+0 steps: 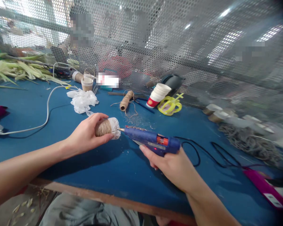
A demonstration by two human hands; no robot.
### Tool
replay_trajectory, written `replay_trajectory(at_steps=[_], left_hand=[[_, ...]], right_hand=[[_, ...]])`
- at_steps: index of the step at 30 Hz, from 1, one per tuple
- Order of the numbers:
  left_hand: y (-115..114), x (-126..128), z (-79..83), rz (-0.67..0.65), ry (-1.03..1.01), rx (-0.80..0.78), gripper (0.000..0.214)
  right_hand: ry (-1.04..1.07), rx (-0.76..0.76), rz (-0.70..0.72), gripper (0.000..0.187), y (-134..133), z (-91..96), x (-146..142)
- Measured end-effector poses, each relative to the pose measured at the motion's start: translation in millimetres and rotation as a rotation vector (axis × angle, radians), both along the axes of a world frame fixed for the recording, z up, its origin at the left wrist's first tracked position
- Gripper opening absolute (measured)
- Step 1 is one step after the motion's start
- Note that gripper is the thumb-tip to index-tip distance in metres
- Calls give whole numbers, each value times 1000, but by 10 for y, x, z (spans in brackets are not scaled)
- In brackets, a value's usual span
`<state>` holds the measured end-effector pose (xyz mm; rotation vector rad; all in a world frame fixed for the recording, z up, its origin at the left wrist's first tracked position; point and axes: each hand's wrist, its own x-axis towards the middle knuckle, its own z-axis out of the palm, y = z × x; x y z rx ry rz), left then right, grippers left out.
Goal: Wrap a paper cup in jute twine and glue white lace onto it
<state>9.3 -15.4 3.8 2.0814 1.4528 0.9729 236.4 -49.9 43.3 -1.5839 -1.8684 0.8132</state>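
Observation:
My left hand (85, 135) is closed around a paper cup (103, 127) wrapped partly in brown twine, its white end pointing right. In my right hand (171, 163) is a blue hot glue gun (148, 138), gripped by its handle. The metal nozzle meets or nearly meets the white part of the cup; I cannot tell if it touches. A small red light glows on the gun's side. Beyond my hands lies a roll of twine (126, 100) with loose strands.
Stacked paper cups (158, 94) and a yellow crown-shaped item (169, 105) stand at the back. White crumpled plastic (82, 100) and a twine-wrapped cup (87, 83) sit back left. A white cable (48, 110) crosses the left; a black cord (202, 147) runs right. Perforated metal (136, 40) walls the far edge.

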Motion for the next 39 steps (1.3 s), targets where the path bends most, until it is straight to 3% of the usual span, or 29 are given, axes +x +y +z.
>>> replay_trajectory(at_steps=[9, 21, 28, 39], left_hand=[[-8, -12, 1, 2, -1, 1, 50], [-27, 1, 0, -39, -2, 6, 48], [-27, -9, -12, -43, -14, 15, 47], [-34, -6, -16, -80, -75, -49, 49]], right_hand=[[17, 14, -25, 26, -1, 17, 8], [55, 13, 128, 28, 27, -29, -2], [22, 12, 54, 28, 19, -26, 44], [65, -42, 166, 25, 64, -56, 52]])
